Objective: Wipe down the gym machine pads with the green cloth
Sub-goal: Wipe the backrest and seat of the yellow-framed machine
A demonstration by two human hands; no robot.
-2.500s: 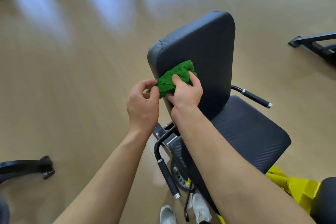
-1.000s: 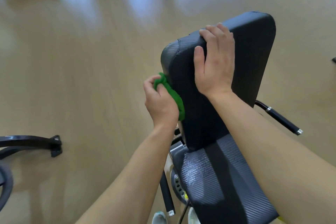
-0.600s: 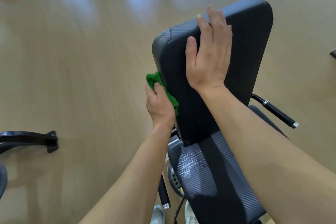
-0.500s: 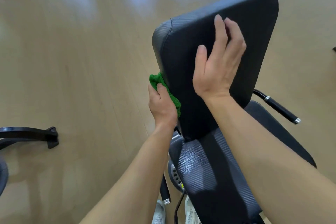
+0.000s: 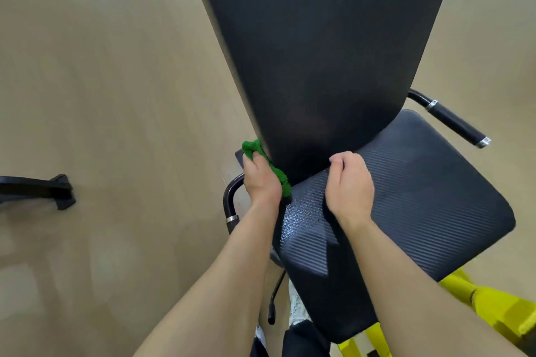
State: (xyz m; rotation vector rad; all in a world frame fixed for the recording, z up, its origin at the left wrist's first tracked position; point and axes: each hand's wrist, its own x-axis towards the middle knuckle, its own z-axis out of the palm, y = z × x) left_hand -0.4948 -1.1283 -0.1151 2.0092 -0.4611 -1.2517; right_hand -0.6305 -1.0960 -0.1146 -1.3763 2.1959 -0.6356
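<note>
The black back pad (image 5: pixel 319 52) of the gym machine fills the upper middle of the head view, blurred by motion. Below it lies the black ribbed seat pad (image 5: pixel 420 200). My left hand (image 5: pixel 261 180) presses the green cloth (image 5: pixel 255 149) against the lower left edge of the back pad. My right hand (image 5: pixel 349 185) hovers over the seat pad just below the back pad's bottom edge, fingers curled with nothing in them.
Black handles stick out at the left (image 5: pixel 230 203) and the right (image 5: pixel 452 122) of the seat. A yellow frame (image 5: pixel 478 304) shows under the seat at lower right. Another machine's black foot (image 5: pixel 55 190) rests on the wooden floor (image 5: pixel 116 95) at left.
My left hand slid the cloth down the back pad's left edge to its bottom. My right hand left the face of the back pad and dropped to the seat. The view moved closer.
</note>
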